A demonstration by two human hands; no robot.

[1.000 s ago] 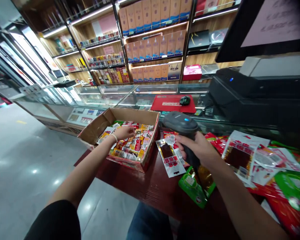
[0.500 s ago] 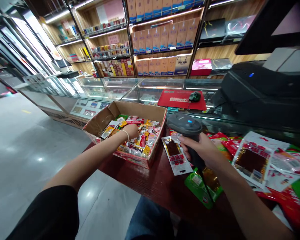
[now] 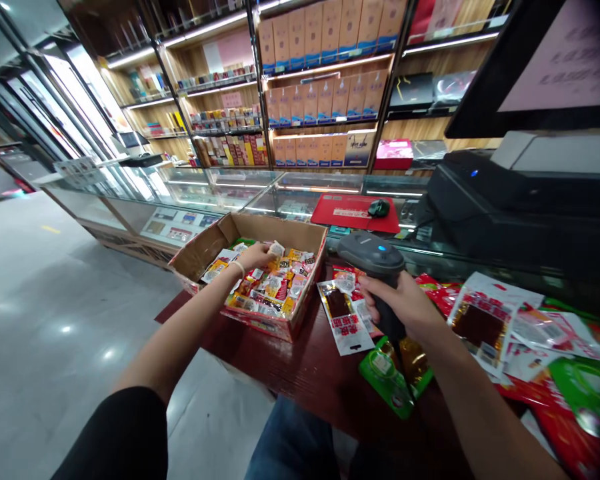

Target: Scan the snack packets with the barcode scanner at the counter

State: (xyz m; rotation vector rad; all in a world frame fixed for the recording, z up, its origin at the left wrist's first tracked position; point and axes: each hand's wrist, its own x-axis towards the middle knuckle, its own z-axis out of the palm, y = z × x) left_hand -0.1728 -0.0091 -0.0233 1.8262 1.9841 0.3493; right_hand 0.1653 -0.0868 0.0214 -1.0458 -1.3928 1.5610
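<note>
My left hand (image 3: pixel 257 257) is over an open cardboard box (image 3: pixel 290 230) filled with small colourful snack packets (image 3: pixel 275 287). Its fingers are closed on a small pale snack packet (image 3: pixel 277 249) near the box's far side. In my right hand (image 3: pixel 405 293) is a black barcode scanner (image 3: pixel 373 255), gripped by its handle, with a blue light on top. Below the scanner, a white snack pouch (image 3: pixel 347 327) with red lettering and a dark window lies on the dark red table (image 3: pixel 300 373). Beside it rests a green pouch (image 3: pixel 387 377), partly covered by the scanner's cable.
A heap of red, white and green pouches (image 3: pixel 525 340) lies to the right. Behind stand a glass counter (image 3: pixel 260 183), a red mat (image 3: pixel 325 210) with a black mouse (image 3: pixel 379 208), and a black machine (image 3: pixel 505 207) under a screen (image 3: pixel 560 73). Shelves of boxes line the wall.
My left hand has lifted slightly from among the packets, and a pale packet now shows at its fingertips. My right hand still holds the scanner. The whole view has shifted a little.
</note>
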